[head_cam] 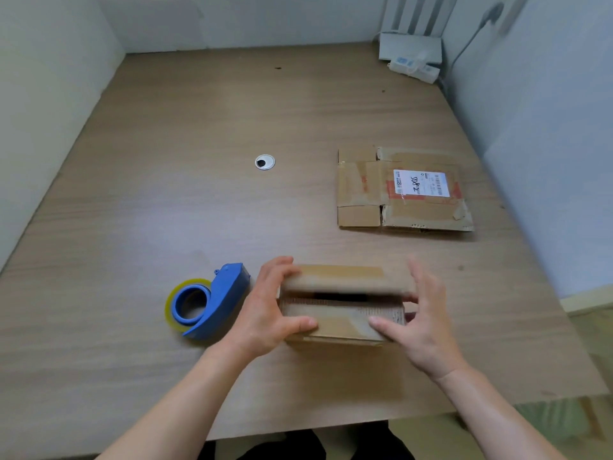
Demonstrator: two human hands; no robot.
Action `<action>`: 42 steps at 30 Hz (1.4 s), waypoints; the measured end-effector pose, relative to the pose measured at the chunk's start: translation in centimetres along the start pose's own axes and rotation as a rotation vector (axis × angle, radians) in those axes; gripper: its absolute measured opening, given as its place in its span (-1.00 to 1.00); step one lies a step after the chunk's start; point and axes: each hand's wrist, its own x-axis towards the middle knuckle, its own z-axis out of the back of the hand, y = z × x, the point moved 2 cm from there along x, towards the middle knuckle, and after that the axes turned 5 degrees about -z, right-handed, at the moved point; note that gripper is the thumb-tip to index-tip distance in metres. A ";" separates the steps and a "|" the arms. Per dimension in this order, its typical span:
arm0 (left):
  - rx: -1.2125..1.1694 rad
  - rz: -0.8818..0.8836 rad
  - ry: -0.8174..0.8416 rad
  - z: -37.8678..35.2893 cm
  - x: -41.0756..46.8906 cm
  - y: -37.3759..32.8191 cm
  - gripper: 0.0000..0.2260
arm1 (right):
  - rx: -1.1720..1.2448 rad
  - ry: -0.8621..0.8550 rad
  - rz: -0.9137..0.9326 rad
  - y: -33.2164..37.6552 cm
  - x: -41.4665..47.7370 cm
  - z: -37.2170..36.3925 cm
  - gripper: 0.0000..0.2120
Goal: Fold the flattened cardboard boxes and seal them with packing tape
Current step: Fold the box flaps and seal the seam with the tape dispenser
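A small brown cardboard box (pixel 341 317) stands on the wooden table near its front edge, its two top flaps folded almost together with a dark gap between them. My left hand (pixel 265 313) grips the box's left end, thumb on the near flap and fingers on the far flap. My right hand (pixel 421 320) holds the right end the same way, thumb pressing the near flap. A blue tape dispenser (pixel 212 302) with a roll of clear yellowish tape lies just left of my left hand. A flattened cardboard box (pixel 401 190) with a white shipping label lies further back on the right.
The table (pixel 166 194) has a round metal cable grommet (pixel 264 162) near its middle. White boxes and a power strip (pixel 413 59) sit in the far right corner by the wall. Walls close in on the left, back and right.
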 end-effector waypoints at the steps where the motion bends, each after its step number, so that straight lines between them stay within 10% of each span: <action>1: 0.016 -0.021 -0.017 0.0 -0.2 0.2 -0.43 | -0.035 0.038 0.023 0.1 -0.1 0.0 -0.23; 5: 0.060 -0.064 -0.074 -0.4 -0.7 0.6 -0.63 | -0.013 0.006 0.083 0.1 -0.7 -0.6 -0.61; 25: 0.043 -0.078 -0.319 -1.8 -1.2 -0.5 -0.93 | -0.537 0.092 0.380 5.2 -0.2 -4.2 -0.66; 30: 0.350 0.015 -0.609 2.6 -4.1 2.9 -0.65 | -0.509 0.107 0.351 5.5 0.4 -4.1 -0.67; 35: 0.578 0.480 -0.307 5.2 -5.2 7.7 -0.54 | -0.479 0.087 0.366 5.5 0.3 -4.2 -0.70; 42: 0.530 0.518 -0.274 6.6 -4.3 8.7 -0.74 | -0.384 0.074 0.296 5.9 0.4 -4.2 -0.71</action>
